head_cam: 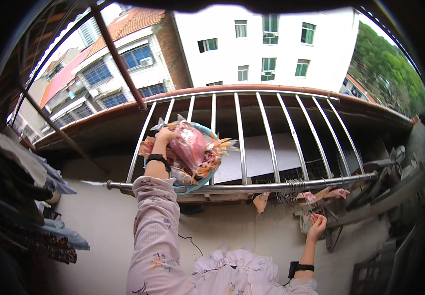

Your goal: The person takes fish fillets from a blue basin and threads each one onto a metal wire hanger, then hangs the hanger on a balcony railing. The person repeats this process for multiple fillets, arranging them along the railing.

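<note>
My left hand grips a piece of split raw fish at the left of a light blue basin. Cut fish with orange fins and tails fills the basin, which rests on a metal rack of steel bars. Low on the right, my right hand pinches a thin wire or hook beneath the rack's near bar. Just above that hand, pieces of fish or meat hang near the bar, and a flat fish piece hangs further left. Coiled wire wraps the bar.
Clothes hang at the left. Wooden boards and a frame stand at the right. A tiled parapet runs behind the rack, with a rusty post at its left. A dark cable lies on the floor.
</note>
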Tool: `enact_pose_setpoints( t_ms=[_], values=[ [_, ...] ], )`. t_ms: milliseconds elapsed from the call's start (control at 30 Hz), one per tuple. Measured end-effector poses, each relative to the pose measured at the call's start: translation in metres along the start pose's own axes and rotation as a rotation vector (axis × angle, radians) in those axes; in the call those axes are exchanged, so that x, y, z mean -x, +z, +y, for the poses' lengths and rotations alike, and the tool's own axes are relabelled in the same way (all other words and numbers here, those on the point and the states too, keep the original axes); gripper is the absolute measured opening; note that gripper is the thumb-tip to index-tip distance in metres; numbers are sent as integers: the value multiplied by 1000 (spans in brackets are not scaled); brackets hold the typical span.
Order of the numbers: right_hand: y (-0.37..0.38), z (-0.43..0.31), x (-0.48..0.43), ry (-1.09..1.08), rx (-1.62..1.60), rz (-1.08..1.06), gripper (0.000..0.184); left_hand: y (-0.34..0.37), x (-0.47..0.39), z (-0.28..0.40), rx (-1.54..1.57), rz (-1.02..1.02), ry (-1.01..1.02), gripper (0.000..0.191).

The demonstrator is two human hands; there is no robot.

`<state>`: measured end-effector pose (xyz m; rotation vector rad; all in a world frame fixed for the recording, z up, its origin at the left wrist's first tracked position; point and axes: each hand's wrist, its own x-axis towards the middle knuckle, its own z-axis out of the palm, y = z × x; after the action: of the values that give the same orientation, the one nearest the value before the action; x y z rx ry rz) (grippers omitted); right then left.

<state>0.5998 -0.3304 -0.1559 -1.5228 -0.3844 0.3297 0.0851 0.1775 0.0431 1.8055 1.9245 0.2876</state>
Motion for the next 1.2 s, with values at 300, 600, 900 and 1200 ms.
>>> enact_pose_setpoints(
  t_ms=[300, 600, 900, 1200],
  values=[
    [10, 20, 21, 157, -386, 145, 14, -13, 34, 30, 886, -188, 16, 25],
    [20, 27, 14, 87, -327, 257, 9, -32, 55, 25, 1330, -384, 218, 29],
    [28, 80, 18, 872, -968, 412, 21, -83, 102, 42, 1377, -108, 420, 45],
    [72, 109, 36, 1276, -1317, 493, 31, -120, 117, 43, 1498, -40, 334, 48]
  ],
)
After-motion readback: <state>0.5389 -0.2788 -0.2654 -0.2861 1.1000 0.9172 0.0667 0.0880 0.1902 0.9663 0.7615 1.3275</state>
